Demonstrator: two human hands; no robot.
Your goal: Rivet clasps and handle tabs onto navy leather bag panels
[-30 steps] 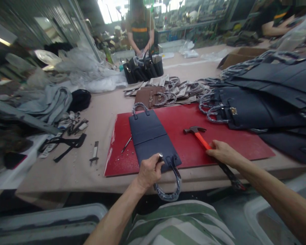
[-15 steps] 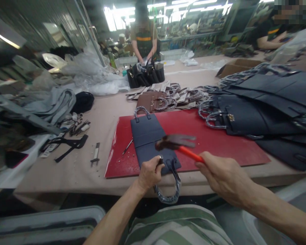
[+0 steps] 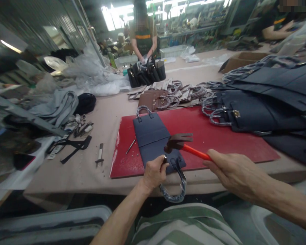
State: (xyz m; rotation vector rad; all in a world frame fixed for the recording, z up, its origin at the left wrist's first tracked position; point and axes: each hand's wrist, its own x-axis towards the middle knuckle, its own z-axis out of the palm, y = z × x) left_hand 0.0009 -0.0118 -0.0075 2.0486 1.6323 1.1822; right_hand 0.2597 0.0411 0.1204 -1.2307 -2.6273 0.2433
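Inside left grip [image 3: 154, 174], metal tool [image 3: 165, 158] mostly hidden

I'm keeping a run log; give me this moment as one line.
left hand: grips metal tool | right hand: grips hammer, head near tool | navy panel: on red board

A panel [image 3: 153, 131] lies on the board [image 3: 226, 141], left of the stack [image 3: 267, 110].
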